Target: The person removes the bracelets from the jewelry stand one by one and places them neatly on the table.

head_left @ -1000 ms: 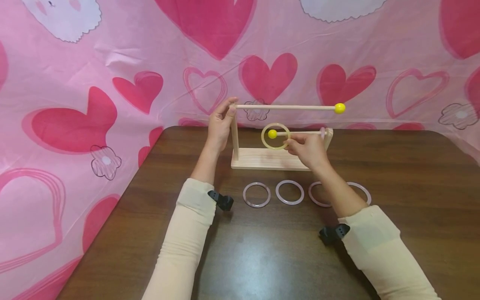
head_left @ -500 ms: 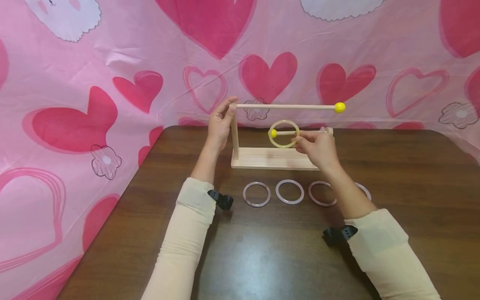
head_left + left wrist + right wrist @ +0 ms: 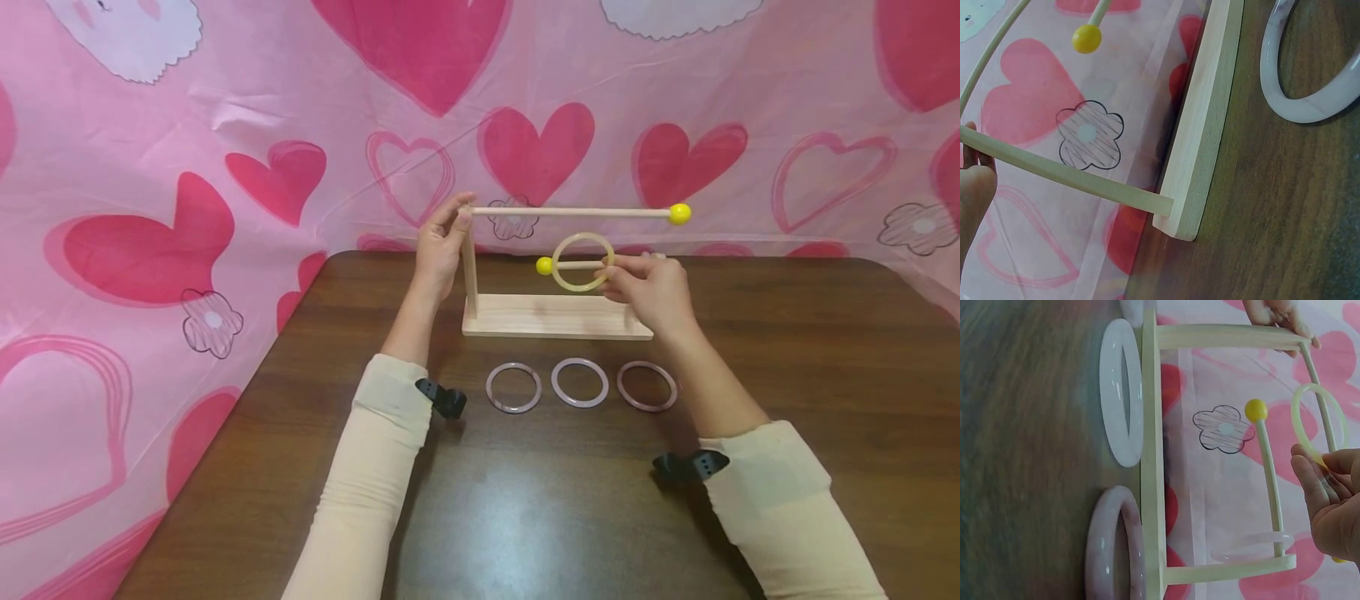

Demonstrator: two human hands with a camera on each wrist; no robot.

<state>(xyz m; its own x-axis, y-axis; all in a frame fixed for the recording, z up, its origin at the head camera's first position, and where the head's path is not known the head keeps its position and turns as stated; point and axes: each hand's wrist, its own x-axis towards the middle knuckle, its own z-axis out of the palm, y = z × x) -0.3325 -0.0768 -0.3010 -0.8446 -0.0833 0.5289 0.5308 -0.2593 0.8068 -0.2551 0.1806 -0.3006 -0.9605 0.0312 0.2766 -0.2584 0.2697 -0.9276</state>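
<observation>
My left hand holds the top corner of a light wooden stand between thumb and fingers. A long upper rod with a yellow ball end runs rightward from that corner. My right hand pinches a pale yellow bangle at its right edge. In the head view the bangle overlaps the lower rod, right of its yellow ball. The right wrist view shows it apart from the lower rod, overlapping the upper one. A pale pink bangle hangs on the lower rod near its post.
Three lavender bangles, a left one, a middle one and a right one, lie in a row on the dark wooden table before the stand. A pink heart-print cloth hangs behind.
My right hand has moved right and slightly up with the yellow bangle, from around the lower rod's ball to right of it. My left hand stays on the stand's corner.
</observation>
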